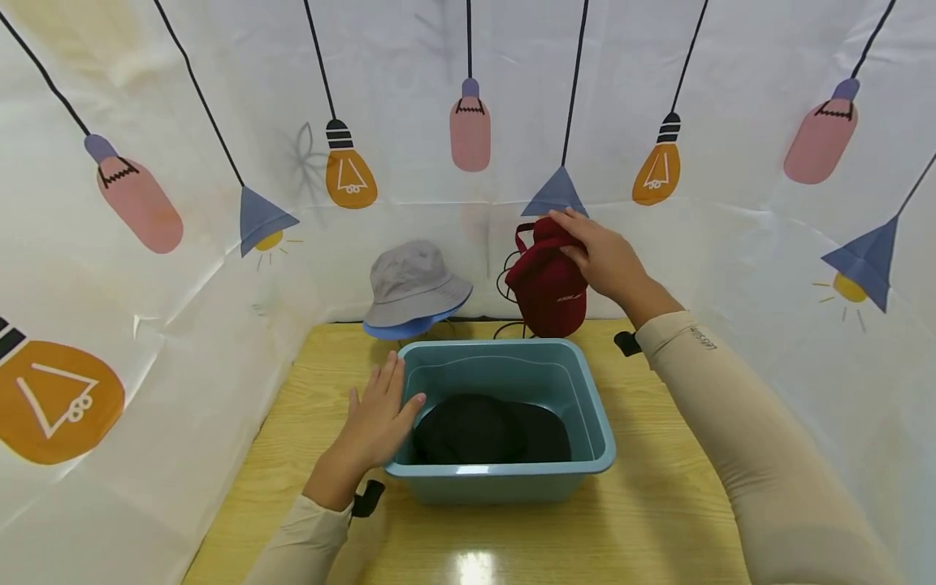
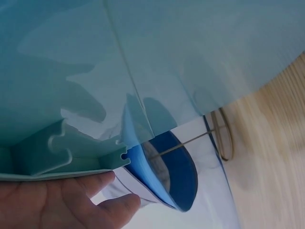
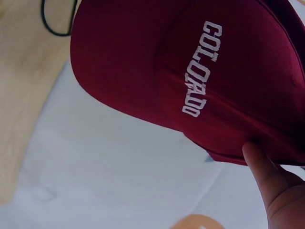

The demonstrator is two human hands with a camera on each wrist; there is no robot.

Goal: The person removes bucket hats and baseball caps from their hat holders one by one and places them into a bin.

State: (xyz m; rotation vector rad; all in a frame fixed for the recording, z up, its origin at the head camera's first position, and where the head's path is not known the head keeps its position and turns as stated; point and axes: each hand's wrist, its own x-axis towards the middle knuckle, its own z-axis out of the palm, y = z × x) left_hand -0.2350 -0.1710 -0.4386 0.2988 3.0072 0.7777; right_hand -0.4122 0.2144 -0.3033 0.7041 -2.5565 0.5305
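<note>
My right hand [image 1: 610,256] pinches a dark red baseball cap [image 1: 552,288] by its crown, thumb on the near side. White "COLORADO" lettering runs across the cap [image 3: 198,71] in the right wrist view. Its brim points down beside a black wire stand [image 1: 504,276] at the back of the table. My left hand [image 1: 373,422] rests with straight fingers against the left rim of a teal plastic basin [image 1: 504,485]. Inside the basin lies a black cap [image 1: 475,431], its brim toward the right. In the left wrist view, the fingers [image 2: 102,183] lie along the basin's rim.
A grey bucket hat [image 1: 413,280] with a blue underside sits at the back left, on a thin metal wire stand [image 2: 224,136]. The wooden table [image 1: 292,455] ends at a white sheet wall [image 1: 219,325] printed with hanging lamps.
</note>
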